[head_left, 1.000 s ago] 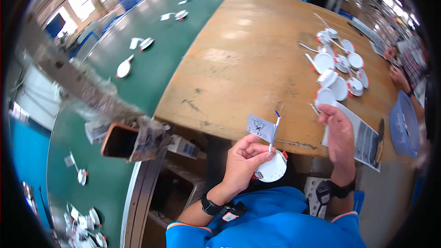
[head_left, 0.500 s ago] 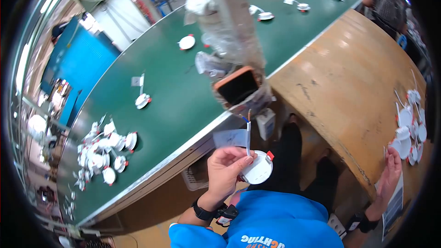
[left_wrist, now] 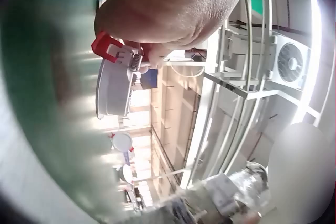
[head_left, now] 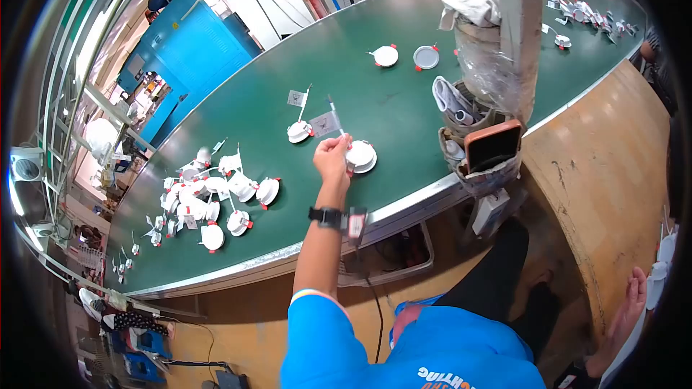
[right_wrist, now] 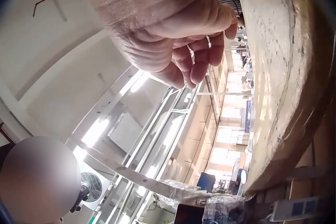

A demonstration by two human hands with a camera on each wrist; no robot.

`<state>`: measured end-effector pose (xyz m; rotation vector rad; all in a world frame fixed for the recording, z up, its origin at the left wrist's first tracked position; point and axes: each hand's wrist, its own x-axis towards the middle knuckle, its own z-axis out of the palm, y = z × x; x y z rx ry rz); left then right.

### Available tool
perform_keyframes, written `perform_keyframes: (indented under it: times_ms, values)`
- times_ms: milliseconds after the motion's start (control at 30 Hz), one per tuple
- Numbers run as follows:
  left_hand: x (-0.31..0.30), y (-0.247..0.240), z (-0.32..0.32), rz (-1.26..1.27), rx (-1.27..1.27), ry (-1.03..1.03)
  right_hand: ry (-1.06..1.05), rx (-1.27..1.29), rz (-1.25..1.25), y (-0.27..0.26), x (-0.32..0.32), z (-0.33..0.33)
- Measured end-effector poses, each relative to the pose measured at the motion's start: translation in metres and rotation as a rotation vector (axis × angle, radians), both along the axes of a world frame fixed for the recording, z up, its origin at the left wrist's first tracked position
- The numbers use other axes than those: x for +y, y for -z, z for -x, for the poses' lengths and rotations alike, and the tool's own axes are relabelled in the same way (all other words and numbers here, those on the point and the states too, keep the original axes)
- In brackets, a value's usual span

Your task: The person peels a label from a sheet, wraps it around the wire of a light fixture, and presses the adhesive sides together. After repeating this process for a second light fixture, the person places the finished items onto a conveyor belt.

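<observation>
Over the green belt [head_left: 404,115], my left hand [head_left: 332,161] pinches the white cable of a round white downlight [head_left: 362,158]. A printed label [head_left: 326,124] stands out from that cable. In the left wrist view the downlight [left_wrist: 114,88] hangs edge-on close over the belt, and its red clip [left_wrist: 107,46] and a metal spring show beside the fingers. At the lower right, my right hand [head_left: 628,311] is beside the wooden table [head_left: 577,173]. Its fingers are loosely bent with nothing between them, as the right wrist view shows.
A pile of downlights [head_left: 191,205] lies left on the belt, with one labelled downlight [head_left: 298,131] nearer my hand. A wrapped post [head_left: 520,36] with a phone [head_left: 493,145] in its pouch rises at the belt's edge. More downlights [head_left: 657,281] lie on the table's right.
The view has swung left to the belt. My left hand has carried the downlight from in front of my body out over the belt. My right hand has stayed by the wooden table.
</observation>
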<state>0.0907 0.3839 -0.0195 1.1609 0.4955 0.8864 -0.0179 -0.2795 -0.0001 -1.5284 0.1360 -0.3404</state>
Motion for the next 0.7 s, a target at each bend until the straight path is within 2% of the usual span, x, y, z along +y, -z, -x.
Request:
perform_keyframes:
  times_ms: [67, 200, 333, 500, 600, 700]
  values:
    - [0.027, 0.028, -0.017, -0.025, 0.044, -0.064, 0.017, 0.018, -0.003, 0.008, -0.003, -0.001]
    - [0.027, 0.019, -0.011, 0.03, 0.076, -0.029, 0.052, 0.026, -0.025, 0.018, -0.005, -0.01]
    - [0.031, 0.023, -0.005, -0.01, 0.061, 0.02, 0.043, 0.062, 0.009, 0.017, 0.005, -0.022]
    - [0.016, 0.02, 0.015, -0.083, 0.177, -0.015, 0.019, 0.099, 0.038, 0.018, 0.017, -0.028]
    - [0.001, 0.024, 0.039, -0.23, 0.228, -0.051, 0.019, 0.09, 0.01, 0.024, 0.012, -0.028]
    - [-0.013, 0.02, 0.064, -0.677, 0.47, -0.192, -0.004, 0.083, -0.015, 0.031, 0.0, -0.024]
